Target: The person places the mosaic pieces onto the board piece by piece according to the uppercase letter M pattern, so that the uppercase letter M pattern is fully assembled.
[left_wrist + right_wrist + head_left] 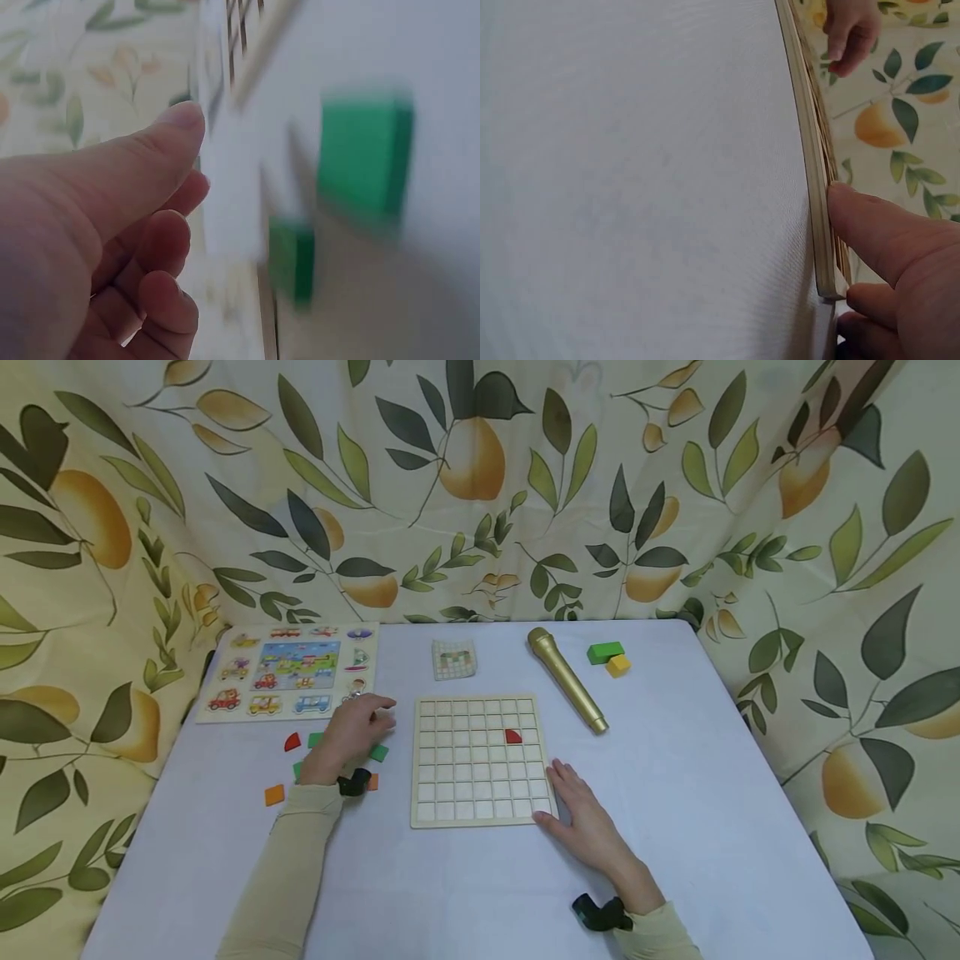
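My left hand [351,737] hangs over several loose coloured pieces on the left of the table, fingers loosely curled. In the left wrist view nothing shows between its thumb [161,146] and fingers. Blurred below it are a green block [356,154] and a smaller green block [289,259]. My right hand [588,822] rests at the lower right corner of a pale wooden grid board [480,826]. Its fingers lie along the side edge; the thumb [877,229] touches the rim. One red rounded piece [513,737] sits in a cell of the board.
A vehicle picture puzzle [247,672] lies at the back left. Behind the board is a small patterned card [453,660]. A gold microphone [567,681], a green block [605,652] and a yellow cube [618,666] lie at the back right. Patterned curtains border the table.
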The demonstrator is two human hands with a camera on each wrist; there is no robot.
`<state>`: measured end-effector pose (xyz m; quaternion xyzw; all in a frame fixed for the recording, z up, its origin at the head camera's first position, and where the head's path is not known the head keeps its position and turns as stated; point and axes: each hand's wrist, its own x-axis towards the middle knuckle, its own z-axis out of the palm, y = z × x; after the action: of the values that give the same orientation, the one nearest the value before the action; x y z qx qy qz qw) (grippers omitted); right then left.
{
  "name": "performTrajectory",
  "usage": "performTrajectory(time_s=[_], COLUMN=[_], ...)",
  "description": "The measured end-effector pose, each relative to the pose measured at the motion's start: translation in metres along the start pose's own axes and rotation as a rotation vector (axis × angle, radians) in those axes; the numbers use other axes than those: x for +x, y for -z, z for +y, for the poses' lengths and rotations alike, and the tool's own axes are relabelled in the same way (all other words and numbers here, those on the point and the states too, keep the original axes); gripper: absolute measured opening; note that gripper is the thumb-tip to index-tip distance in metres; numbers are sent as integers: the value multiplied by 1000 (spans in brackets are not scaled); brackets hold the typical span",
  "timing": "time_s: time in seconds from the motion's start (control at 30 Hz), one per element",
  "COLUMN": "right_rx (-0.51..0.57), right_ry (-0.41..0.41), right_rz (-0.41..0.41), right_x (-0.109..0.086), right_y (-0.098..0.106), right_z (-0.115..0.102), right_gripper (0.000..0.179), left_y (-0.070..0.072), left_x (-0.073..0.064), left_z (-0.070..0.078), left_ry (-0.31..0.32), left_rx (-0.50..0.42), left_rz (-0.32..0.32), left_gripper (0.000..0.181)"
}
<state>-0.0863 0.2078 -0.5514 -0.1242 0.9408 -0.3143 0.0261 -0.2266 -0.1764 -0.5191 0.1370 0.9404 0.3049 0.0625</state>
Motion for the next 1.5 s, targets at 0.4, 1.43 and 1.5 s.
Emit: performTrajectory(time_s=[0.4,1.43,1.5], right_rx=[8,4,6], right_ry=[-33,-17,-17], right_rz=[-27,-17,-15], right_x=[-2,-1,0], right_y=[1,1,0], right_z=[-2,0,0], right_gripper=[79,79,79], left_y=[21,21,18], left_x=[-23,-12,-9], left_z=[-41,-14,-7], left_ry=[53,50,40], left_rx=[19,-24,-24], left_rz=[-74,-58,-67], left_gripper=[35,30,31])
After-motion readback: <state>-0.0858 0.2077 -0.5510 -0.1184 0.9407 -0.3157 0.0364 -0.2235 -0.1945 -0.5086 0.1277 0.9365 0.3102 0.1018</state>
